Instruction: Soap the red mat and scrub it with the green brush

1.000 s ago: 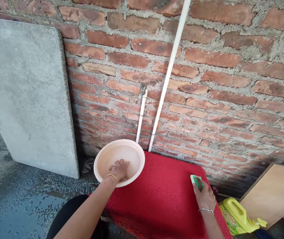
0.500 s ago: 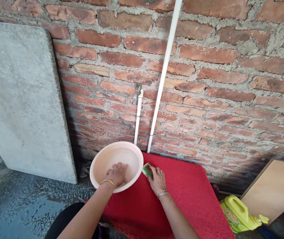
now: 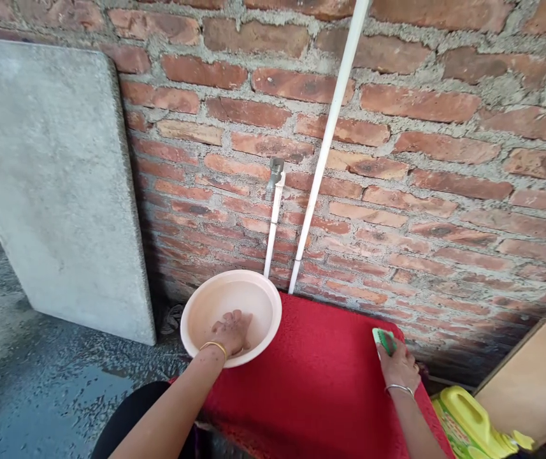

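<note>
A pale pink plastic basin [image 3: 258, 299] rests at the left end of a flat surface covered with red carpet-like cloth [image 3: 325, 363]. My left hand [image 3: 233, 333] reaches down into the basin with its fingers spread. Whether it touches the bottom, and whether there is water, I cannot tell. At the far right edge of the red cloth, my right hand [image 3: 399, 366] grips a small scrub brush [image 3: 383, 340] with green bristles and a pale body. The brush lies against the cloth, partly hidden by the fingers.
Behind stands a brick wall [image 3: 420, 153] with a white pipe [image 3: 325, 146] and a grey tap [image 3: 275, 175]. A grey stone slab [image 3: 57, 178] leans at left above wet floor [image 3: 67, 370]. A yellow jug [image 3: 468, 414] and a tan board [image 3: 535, 382] stand at right.
My right hand has slid the brush right across the red cloth, from beside the basin to the far right edge. My left hand stays in the basin. The view has shifted slightly.
</note>
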Demonstrator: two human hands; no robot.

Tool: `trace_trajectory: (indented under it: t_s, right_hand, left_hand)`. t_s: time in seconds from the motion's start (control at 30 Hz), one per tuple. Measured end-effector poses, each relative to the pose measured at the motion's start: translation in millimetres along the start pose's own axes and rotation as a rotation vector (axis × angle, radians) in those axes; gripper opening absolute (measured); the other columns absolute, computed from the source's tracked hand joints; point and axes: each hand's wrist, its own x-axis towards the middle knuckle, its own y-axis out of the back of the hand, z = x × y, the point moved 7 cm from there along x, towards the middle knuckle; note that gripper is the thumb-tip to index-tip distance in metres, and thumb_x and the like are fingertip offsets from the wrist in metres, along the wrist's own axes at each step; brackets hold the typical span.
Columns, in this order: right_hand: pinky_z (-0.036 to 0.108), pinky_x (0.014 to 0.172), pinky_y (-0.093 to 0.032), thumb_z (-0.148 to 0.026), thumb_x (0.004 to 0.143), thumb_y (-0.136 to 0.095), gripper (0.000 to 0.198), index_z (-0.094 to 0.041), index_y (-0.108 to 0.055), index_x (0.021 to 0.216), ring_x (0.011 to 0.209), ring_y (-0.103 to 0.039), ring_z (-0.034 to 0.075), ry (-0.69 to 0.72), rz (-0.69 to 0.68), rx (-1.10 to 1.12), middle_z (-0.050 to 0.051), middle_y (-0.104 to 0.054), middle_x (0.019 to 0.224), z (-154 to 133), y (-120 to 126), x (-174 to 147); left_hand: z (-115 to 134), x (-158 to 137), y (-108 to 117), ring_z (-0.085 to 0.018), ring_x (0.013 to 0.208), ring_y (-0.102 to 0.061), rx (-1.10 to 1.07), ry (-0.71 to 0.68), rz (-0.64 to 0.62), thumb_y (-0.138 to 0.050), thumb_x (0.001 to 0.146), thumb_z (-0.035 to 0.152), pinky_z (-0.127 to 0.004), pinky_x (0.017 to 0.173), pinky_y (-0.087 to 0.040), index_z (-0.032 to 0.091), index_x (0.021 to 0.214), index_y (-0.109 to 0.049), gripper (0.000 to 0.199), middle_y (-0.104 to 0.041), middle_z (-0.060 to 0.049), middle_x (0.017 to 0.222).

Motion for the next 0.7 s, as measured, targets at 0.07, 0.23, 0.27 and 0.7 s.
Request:
trace_trajectory:
  t_s: [0.07,0.23,0.27,0.7]
  right_hand:
    - [0.044,0.083,-0.050,-0.058,0.094,-0.048,0.059,-0.021,-0.054,0.140,0.097,-0.067,0.032,0.117,-0.029,0.061,0.018,-0.067,0.115,-30.6,-3.4,-12.9]
    - [0.036,0.089,-0.047,-0.046,0.093,-0.055,0.044,-0.026,-0.061,0.132,0.100,-0.064,0.025,0.606,-0.125,0.275,0.011,-0.068,0.113,-165.0,-3.6,-95.0]
    - [0.036,0.090,-0.046,-0.045,0.093,-0.056,0.042,-0.028,-0.062,0.132,0.102,-0.063,0.025,0.686,-0.149,0.299,0.010,-0.067,0.114,-189.3,-3.5,-114.7]
    - [0.040,0.090,-0.044,-0.048,0.098,-0.051,0.049,-0.025,-0.055,0.141,0.109,-0.062,0.030,0.405,-0.192,0.018,0.015,-0.065,0.120,-186.7,-1.7,-84.5]
  left_hand:
    - [1.6,-3.5,3.5,-0.043,0.133,-0.041,0.002,0.005,-0.011,-0.063,0.080,0.031,-0.067,0.092,-0.047,0.028,0.150,-0.042,0.073,-0.042,-0.020,0.146]
    - [3.0,-5.8,5.6,-0.044,0.134,-0.041,0.028,0.014,-0.028,-0.062,0.081,0.033,-0.066,0.093,-0.047,0.026,0.153,-0.039,0.076,-0.041,-0.021,0.148]
    - [2.9,-5.5,5.1,-0.044,0.134,-0.040,0.032,0.014,-0.030,-0.062,0.081,0.033,-0.066,0.093,-0.047,0.026,0.153,-0.038,0.076,-0.041,-0.021,0.148]
    - [4.6,-8.7,9.2,-0.044,0.135,-0.039,0.011,0.015,-0.034,-0.062,0.079,0.034,-0.065,0.093,-0.046,0.027,0.153,-0.038,0.077,-0.040,-0.020,0.150]
